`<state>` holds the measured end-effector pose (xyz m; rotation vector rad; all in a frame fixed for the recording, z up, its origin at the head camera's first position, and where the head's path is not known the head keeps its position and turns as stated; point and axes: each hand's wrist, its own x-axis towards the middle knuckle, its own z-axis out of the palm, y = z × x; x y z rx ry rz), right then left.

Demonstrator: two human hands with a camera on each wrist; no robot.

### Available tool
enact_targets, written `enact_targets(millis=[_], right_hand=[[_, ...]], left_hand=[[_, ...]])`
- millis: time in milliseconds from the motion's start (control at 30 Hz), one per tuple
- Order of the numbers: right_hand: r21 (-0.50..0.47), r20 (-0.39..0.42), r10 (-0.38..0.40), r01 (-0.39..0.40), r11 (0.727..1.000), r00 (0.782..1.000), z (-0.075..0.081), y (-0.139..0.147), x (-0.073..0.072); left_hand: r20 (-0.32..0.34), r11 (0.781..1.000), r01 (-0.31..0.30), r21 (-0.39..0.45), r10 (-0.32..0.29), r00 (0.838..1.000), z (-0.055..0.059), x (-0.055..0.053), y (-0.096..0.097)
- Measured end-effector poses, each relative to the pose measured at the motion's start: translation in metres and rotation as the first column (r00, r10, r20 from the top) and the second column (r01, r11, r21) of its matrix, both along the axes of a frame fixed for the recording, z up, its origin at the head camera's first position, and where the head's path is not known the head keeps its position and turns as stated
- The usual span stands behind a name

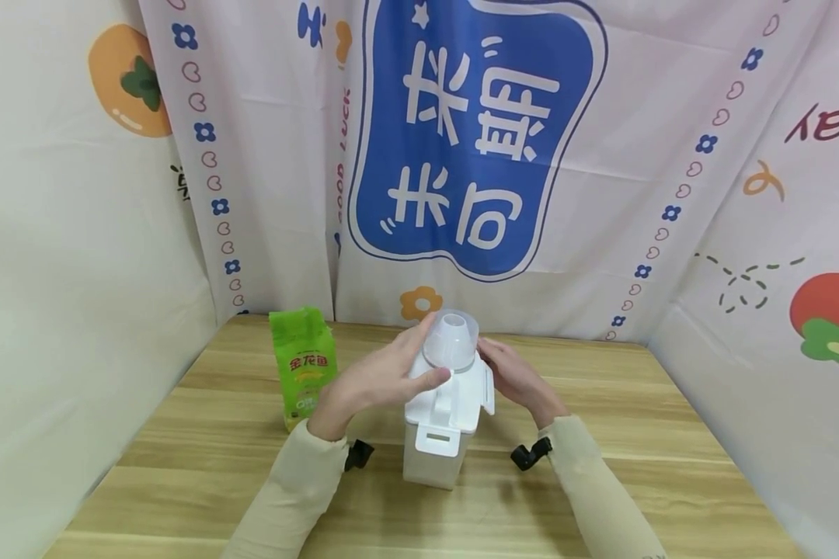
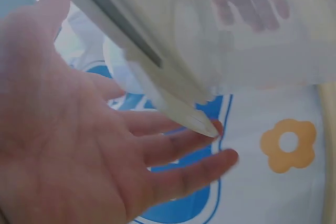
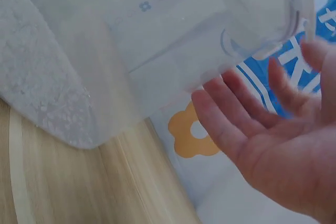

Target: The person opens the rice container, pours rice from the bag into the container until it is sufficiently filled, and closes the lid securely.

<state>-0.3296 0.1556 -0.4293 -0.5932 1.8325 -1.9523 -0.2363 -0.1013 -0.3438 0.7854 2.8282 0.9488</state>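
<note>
A tall translucent storage container (image 1: 429, 464) stands upright on the table with a white lid (image 1: 464, 405) on top. White grains that look like rice (image 3: 47, 77) fill its lower part. A clear cup (image 1: 453, 341) sits on the lid. Flap latches, such as the front latch (image 1: 437, 441), stick out from the lid's sides. At the lid's left side is my left hand (image 1: 381, 371), its fingers spread; in the left wrist view its fingertips meet a flap (image 2: 184, 116). My right hand (image 1: 520, 379), fingers nearly straight, has its fingertips at the container's far right side.
A green printed bag (image 1: 306, 365) stands upright on the wooden table (image 1: 601, 481), left of the container and beside my left forearm. Printed white curtains (image 1: 287, 194) hang behind the table and along both sides.
</note>
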Motion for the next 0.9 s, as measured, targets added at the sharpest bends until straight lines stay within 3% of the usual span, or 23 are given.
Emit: enact_targets(millis=[100, 233, 533, 733, 900], right_hand=[[-0.012, 0.032, -0.070, 0.070, 0.997, 0.997, 0.001, -0.008, -0.002], [0.000, 0.024, -0.101, 0.101, 0.995, 0.995, 0.005, -0.014, -0.003], [0.047, 0.024, -0.110, 0.109, 0.993, 0.994, 0.008, -0.019, 0.000], [0.040, 0.030, -0.101, 0.100, 0.994, 0.994, 0.008, -0.018, 0.000], [0.026, 0.029, -0.066, 0.066, 0.998, 0.997, 0.008, -0.017, 0.000]], left_hand=[[0.017, 0.999, -0.017, -0.048, 0.018, 1.000, 0.004, 0.007, 0.001], [0.033, 0.991, -0.055, -0.124, 0.059, 0.998, 0.008, 0.017, 0.002], [-0.022, 0.974, -0.086, -0.211, 0.083, 0.996, 0.016, 0.033, 0.003], [-0.055, 0.945, -0.082, -0.316, 0.068, 0.996, 0.019, 0.041, 0.004], [-0.047, 0.952, -0.069, -0.300, 0.057, 0.997, 0.020, 0.043, 0.005]])
